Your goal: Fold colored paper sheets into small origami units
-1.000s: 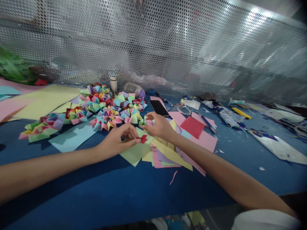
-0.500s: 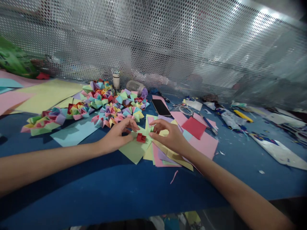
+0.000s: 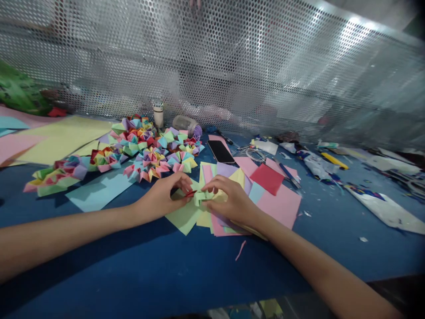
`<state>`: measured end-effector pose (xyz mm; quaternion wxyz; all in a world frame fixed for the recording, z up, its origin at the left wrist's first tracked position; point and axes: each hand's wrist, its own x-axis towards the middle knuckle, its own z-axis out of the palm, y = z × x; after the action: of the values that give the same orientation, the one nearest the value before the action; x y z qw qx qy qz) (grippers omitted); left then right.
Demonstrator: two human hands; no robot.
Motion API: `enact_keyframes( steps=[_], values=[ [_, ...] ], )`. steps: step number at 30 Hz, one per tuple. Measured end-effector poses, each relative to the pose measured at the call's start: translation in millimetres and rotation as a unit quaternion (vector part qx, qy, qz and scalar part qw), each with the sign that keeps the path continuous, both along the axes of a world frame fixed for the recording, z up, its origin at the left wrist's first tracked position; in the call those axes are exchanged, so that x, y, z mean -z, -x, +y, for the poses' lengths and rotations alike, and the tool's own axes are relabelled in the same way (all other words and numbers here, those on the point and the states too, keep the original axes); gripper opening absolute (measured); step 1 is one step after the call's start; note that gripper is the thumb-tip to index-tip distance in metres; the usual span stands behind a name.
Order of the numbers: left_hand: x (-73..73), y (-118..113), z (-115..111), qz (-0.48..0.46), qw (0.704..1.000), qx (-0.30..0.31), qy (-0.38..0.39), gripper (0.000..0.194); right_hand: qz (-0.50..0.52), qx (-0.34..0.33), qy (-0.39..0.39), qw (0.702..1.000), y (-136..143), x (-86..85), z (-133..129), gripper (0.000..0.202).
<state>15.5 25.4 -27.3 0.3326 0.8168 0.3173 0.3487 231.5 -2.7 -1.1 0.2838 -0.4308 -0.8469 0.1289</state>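
Between thumb and fingers, my left hand (image 3: 170,190) pinches a small folded red paper piece (image 3: 190,193), mostly hidden by the fingers. My right hand (image 3: 229,195) is closed on a small folded light-green paper piece (image 3: 198,198). The two pieces meet edge to edge; whether they interlock I cannot tell. Beneath the hands lie a green paper sheet (image 3: 184,220) and a stack of coloured paper (image 3: 221,228). Just behind my left hand is a pile of colourful folded paper shapes (image 3: 152,155).
A phone (image 3: 221,151), a red sheet (image 3: 267,179) and a blue cutter (image 3: 289,175) lie beyond the stack. A tipped jar (image 3: 186,125) and a white bottle (image 3: 158,116) stand near the perforated metal panel (image 3: 219,66). Scraps cover the right of the blue table (image 3: 149,274).
My left hand has closed on the red piece, which lay loose on the green sheet. My right hand has brought the green piece left against it.
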Motion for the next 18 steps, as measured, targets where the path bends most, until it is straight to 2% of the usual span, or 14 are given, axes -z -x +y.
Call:
enact_keyframes(
  steps=[3, 7, 10, 15, 18],
  values=[
    [0.6, -0.4, 1.7, -0.022, 0.999, -0.038, -0.009, 0.019, 0.021, 0.005, -0.035, 0.999, 1.8, 0.9, -1.4, 0.011],
    [-0.1, 0.2, 0.6, -0.045, 0.997, -0.052, -0.027, 0.019, 0.027, 0.013, -0.046, 0.999, 3.4, 0.5, -3.3, 0.012],
    [-1.9, 0.5, -2.6, -0.055, 0.998, -0.028, -0.024, 0.020, 0.018, 0.020, -0.047, 0.999, 4.8, 2.0, -4.3, 0.010],
    [-5.4, -1.1, -8.0, -0.056, 0.998, 0.036, 0.023, 0.020, 0.019, 0.021, -0.044, 0.999, 7.1, 5.9, -4.7, 0.006],
    [-6.0, -1.3, -7.9, -0.030, 0.998, 0.048, 0.018, 0.030, 0.030, 0.018, -0.035, 0.999, 8.2, 6.3, -5.1, 0.005]
  ],
)
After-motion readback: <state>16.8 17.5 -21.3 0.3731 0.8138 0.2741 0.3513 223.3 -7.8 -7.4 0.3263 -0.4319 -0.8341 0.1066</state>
